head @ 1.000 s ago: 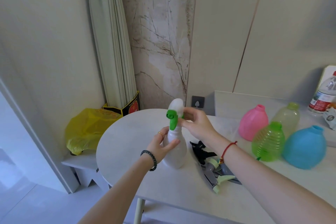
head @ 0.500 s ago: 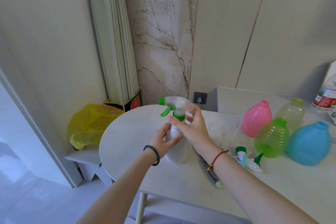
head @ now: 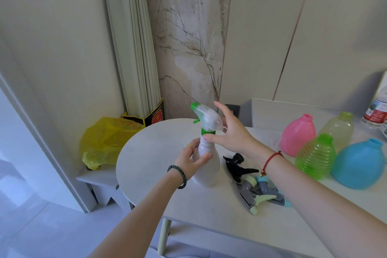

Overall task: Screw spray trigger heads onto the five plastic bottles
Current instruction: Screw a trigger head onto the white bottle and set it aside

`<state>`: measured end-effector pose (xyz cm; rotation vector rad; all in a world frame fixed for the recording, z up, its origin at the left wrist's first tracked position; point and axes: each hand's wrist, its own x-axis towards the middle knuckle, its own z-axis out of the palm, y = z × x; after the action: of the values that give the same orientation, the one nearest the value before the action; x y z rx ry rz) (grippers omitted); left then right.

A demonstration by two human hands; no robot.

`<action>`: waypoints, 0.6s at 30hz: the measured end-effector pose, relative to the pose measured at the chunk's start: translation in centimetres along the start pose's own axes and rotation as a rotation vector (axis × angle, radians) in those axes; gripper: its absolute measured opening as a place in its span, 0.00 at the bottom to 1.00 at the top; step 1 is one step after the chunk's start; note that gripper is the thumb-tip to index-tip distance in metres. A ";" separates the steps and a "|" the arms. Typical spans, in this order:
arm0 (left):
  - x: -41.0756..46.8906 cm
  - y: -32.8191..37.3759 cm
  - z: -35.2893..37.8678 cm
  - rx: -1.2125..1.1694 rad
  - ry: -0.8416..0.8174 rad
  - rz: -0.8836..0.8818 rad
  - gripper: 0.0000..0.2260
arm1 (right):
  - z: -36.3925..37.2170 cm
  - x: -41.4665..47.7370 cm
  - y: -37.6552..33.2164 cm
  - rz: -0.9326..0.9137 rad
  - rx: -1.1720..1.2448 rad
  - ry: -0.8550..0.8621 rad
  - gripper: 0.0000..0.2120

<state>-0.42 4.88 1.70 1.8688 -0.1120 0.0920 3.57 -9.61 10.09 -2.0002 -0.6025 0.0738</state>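
My left hand (head: 189,160) grips the body of a white plastic bottle (head: 209,166) standing upright on the round table (head: 159,176). A translucent white spray head (head: 207,118) with a green nozzle and trigger sits on its neck, pointing left. My right hand (head: 230,132) hovers beside the head with its fingers spread; only the thumb touches the green collar (head: 208,131). To the right stand a pink bottle (head: 297,138), a pale yellow-green bottle (head: 337,130), a ribbed green bottle (head: 316,157) and a blue bottle (head: 360,163), all without heads.
Loose trigger heads lie right of the white bottle: a black one (head: 236,163), a grey and pale green one (head: 251,195), a blue-grey one (head: 270,190). A red-labelled bottle (head: 377,111) stands far right. A yellow bag (head: 102,140) lies left of the table.
The spray head has turned on the neck and now points left. My right hand has loosened from the collar and spread its fingers. My left hand keeps its hold.
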 end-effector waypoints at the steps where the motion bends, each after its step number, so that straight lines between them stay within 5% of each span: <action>1: 0.0 0.0 0.0 -0.008 0.003 -0.001 0.18 | -0.3 0.1 0.0 -0.001 -0.009 -0.008 0.44; 5: -0.1 -0.1 0.1 -0.011 0.013 0.013 0.19 | 0.0 0.0 -0.2 -0.030 -0.021 0.075 0.46; 10: -0.1 0.1 0.1 -0.011 0.012 0.016 0.18 | 0.3 -0.6 0.8 0.021 0.123 -0.075 0.49; 18: -0.2 0.1 0.2 -0.043 0.021 0.016 0.19 | 1.3 -0.7 1.1 0.062 0.180 0.060 0.52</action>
<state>-0.66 4.71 1.71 1.8242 -0.1131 0.1192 3.04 -9.28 8.36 -1.8396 -0.4783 0.1020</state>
